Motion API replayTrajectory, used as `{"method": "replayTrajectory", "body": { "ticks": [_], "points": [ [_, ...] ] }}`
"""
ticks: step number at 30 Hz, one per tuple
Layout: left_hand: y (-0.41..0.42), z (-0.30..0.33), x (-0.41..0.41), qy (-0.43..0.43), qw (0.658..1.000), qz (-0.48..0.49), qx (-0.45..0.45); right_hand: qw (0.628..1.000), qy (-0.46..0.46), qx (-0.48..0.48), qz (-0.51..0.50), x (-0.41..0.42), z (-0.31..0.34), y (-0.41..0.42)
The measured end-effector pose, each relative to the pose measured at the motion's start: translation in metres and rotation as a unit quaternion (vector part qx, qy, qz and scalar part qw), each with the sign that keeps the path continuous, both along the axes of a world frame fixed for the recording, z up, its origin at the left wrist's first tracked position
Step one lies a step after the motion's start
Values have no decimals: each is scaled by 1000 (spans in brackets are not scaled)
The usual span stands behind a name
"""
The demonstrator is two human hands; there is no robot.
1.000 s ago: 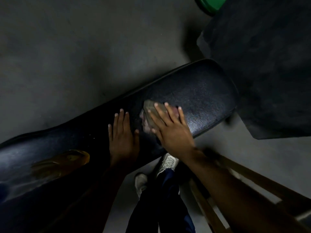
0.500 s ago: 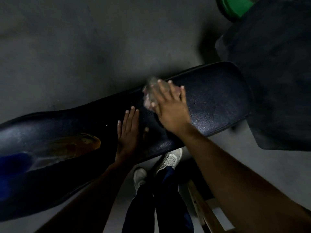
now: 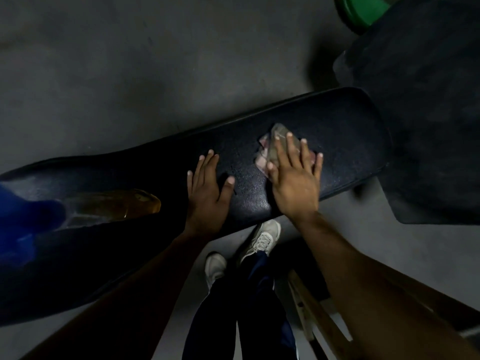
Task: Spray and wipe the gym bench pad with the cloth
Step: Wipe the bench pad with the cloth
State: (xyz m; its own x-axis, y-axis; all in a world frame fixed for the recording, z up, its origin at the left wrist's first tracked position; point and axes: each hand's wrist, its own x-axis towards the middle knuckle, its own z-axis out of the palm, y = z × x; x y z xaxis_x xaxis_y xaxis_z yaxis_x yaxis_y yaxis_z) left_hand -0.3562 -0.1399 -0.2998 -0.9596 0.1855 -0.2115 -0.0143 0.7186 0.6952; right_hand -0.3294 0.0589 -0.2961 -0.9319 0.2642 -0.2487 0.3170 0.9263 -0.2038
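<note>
Black textured vinyl, slightly glossy: one bench pad (image 3: pixel 337 131), running diagonally from lower left to upper right over a grey concrete floor (image 3: pixel 130 74). One cloth (image 3: pixel 265 152), pale and crumpled, pinkish with a greyer fold on top, lying on the upper part of the pad. Two hands, both palm down on the pad. One amber, see-through bottle (image 3: pixel 114 205) lying on its side on the pad toward the left, well apart from both hands, blue blur at its left end. Two pale sneakers (image 3: pixel 262 240) below the pad's near edge, dark trousers above them. One green round object (image 3: pixel 361 11) at the top right, cut by the frame, beside a dark bulky shape (image 3: pixel 428 113) past the pad's far end.

Right hand (image 3: pixel 296 183) flat, forearm reaching in from lower right, fingers spread apart and pressed down onto the cloth, not curled around it. Cloth under the fingers, poking out beyond the fingertips and to the left of the index finger; palm on bare pad behind it.

Left hand (image 3: pixel 207 188) flat just beside the right, on bare pad, fingers extended close together, thumb splayed toward the right hand, holding nothing, clear of the cloth.
</note>
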Motion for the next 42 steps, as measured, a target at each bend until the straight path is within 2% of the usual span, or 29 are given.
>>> {"method": "replayTrajectory", "body": {
  "ticks": [4,9,13,17,20,24,28,33,36,42],
  "points": [
    [-11,3,1,-21,999,-28,9,995,18,-2,100,15,-2,-51],
    [-37,9,31,15,992,-100,-82,983,-8,21,184,82,2,-45],
    [-61,8,61,36,969,-149,-191,988,-35,25,147,84,10,-13],
    [-71,-2,71,50,952,-161,-256,998,-23,-16,53,14,11,-7],
    [-71,-9,72,66,945,-156,-281,998,-26,-45,40,-42,8,-29],
    [-73,-12,72,79,942,-155,-288,986,-14,-35,163,-63,6,-75],
    [-76,-11,74,67,943,-162,-281,969,17,-15,245,-10,6,-79],
    [-75,-6,73,66,951,-162,-256,941,-36,48,333,53,9,-39],
    [-75,-5,72,62,956,-158,-241,937,-53,37,343,33,12,-26],
    [-77,-7,70,72,967,-142,-199,972,-27,-19,233,-68,11,-56]
  ]
}}
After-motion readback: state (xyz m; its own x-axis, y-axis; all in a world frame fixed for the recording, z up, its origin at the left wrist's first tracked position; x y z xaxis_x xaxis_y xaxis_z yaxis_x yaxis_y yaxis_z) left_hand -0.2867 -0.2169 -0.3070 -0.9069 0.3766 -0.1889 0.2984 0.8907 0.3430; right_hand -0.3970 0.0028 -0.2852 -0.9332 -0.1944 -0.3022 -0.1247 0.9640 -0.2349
